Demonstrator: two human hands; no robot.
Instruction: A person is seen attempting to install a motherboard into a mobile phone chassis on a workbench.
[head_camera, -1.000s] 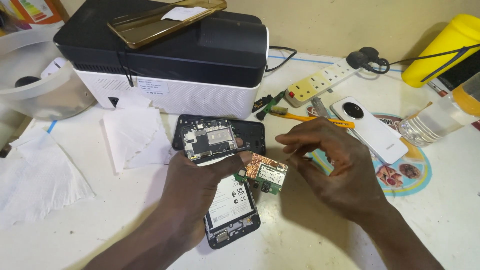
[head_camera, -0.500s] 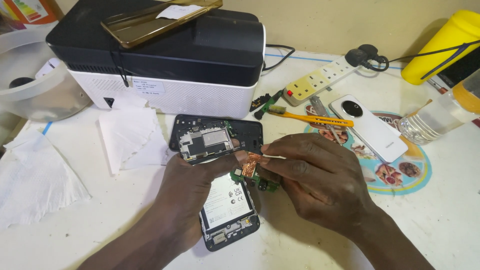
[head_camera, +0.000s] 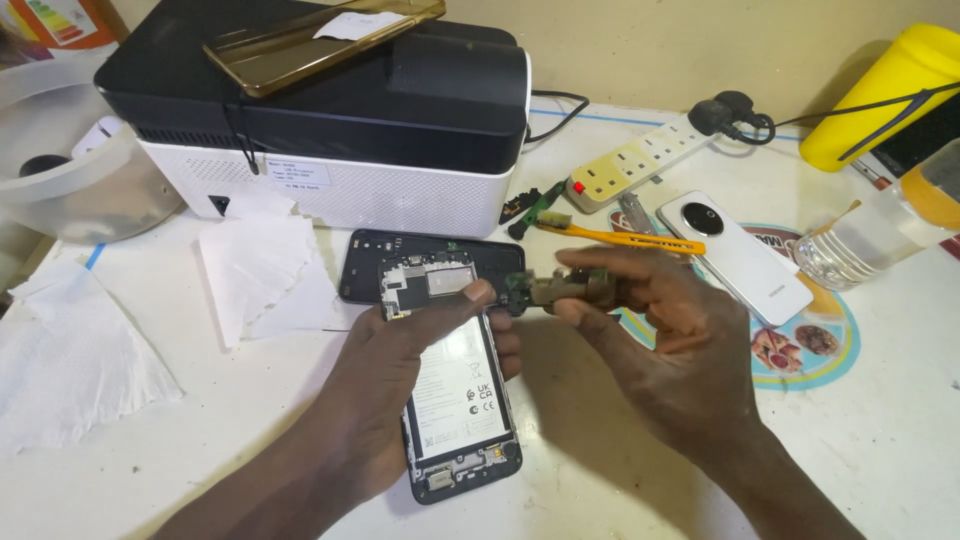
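Observation:
An opened black phone (head_camera: 455, 400) lies face down on the white table, its back cover off, battery and inner parts exposed. My left hand (head_camera: 400, 370) rests over the phone's left side, thumb on the upper shield near the top. My right hand (head_camera: 660, 340) pinches a small green circuit board (head_camera: 545, 288) between thumb and fingers, held edge-on just right of the phone's top end. A second dark phone shell (head_camera: 365, 265) lies under the top of the opened phone.
A black-and-white printer (head_camera: 330, 110) with a gold phone (head_camera: 320, 30) on top stands behind. White tissues (head_camera: 260, 270) lie left. A power strip (head_camera: 640, 160), yellow-handled tool (head_camera: 620, 237), white phone (head_camera: 745, 255), clear container (head_camera: 870, 235) and yellow jug (head_camera: 880, 95) sit right.
My right hand has turned the small board from flat to edge-on and shifted it up and right, off the phone. My left hand stays on the phone.

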